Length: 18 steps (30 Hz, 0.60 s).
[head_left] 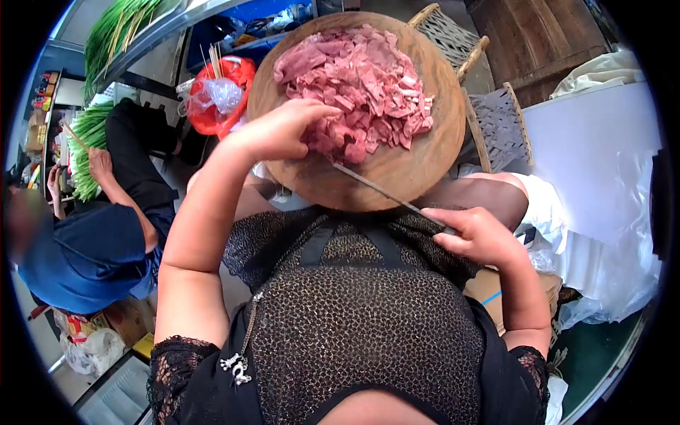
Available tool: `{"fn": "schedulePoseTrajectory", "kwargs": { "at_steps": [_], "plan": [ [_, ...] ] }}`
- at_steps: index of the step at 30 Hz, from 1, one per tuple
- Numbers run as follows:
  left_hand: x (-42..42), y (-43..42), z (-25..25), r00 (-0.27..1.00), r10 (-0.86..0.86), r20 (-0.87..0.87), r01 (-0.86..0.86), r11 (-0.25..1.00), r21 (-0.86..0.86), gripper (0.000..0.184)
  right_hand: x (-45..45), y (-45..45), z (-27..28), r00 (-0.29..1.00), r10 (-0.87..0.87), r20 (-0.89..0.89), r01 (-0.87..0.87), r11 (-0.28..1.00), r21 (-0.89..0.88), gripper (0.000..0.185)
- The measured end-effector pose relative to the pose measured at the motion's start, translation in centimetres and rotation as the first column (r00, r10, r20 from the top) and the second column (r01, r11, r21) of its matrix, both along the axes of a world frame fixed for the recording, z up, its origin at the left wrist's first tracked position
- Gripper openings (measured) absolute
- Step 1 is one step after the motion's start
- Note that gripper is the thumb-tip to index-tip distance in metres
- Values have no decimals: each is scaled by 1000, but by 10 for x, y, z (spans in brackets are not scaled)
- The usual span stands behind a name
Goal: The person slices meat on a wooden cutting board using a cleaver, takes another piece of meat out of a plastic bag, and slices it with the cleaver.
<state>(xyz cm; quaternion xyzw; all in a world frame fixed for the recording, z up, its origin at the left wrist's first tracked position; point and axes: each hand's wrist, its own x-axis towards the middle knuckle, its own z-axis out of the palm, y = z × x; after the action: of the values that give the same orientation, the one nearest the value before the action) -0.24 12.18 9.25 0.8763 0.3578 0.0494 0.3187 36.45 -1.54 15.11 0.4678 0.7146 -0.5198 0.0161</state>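
A large pile of sliced raw meat (375,85) lies on a round wooden chopping block (432,166) in front of my lap. At the pile's near left edge, my left hand (287,131) has its fingers curled down onto a piece of meat (347,147). My right hand (474,232) grips the handle end of a long, thin knife (379,190), seen nearly edge-on. The knife slants across the near rim of the block, its tip beside the meat under my left hand. Part of the handle is hidden in my right fingers.
Left, a person in a dark blue top (85,255) holds a thin stick beside green stalks (88,134). A red bag with skewers (237,92) stands left of the block. Woven stools (499,127) and a white surface (588,142) are at right.
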Motion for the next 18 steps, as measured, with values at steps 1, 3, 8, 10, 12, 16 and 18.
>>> {"fn": "schedulePoseTrajectory", "kwargs": {
  "at_steps": [1,3,8,10,12,16,18],
  "plan": [
    [3,-13,-12,999,44,-28,-43,999,20,78,8,-5,4,999,-40,-13,40,999,19,48],
    [16,-32,-37,982,183,-38,-164,943,290,68,20,-13,14,987,-156,-32,156,987,-28,48],
    [17,-41,-71,958,262,112,-282,812,511,43,7,-3,1,837,-434,-335,429,899,-94,46],
    [7,-46,-62,946,302,119,-318,793,519,39,-7,17,-26,784,-502,-366,537,843,-5,44],
    [-3,-56,-53,927,338,162,-374,804,462,32,-19,31,-45,748,-551,-369,571,819,-64,42],
    [-37,-63,-59,764,621,173,-644,751,144,37,-39,41,-79,730,-575,-371,539,817,-206,41],
    [-53,-65,-68,507,850,146,-818,527,-228,43,-46,40,-81,747,-565,-351,509,825,-245,37]
  ]
}}
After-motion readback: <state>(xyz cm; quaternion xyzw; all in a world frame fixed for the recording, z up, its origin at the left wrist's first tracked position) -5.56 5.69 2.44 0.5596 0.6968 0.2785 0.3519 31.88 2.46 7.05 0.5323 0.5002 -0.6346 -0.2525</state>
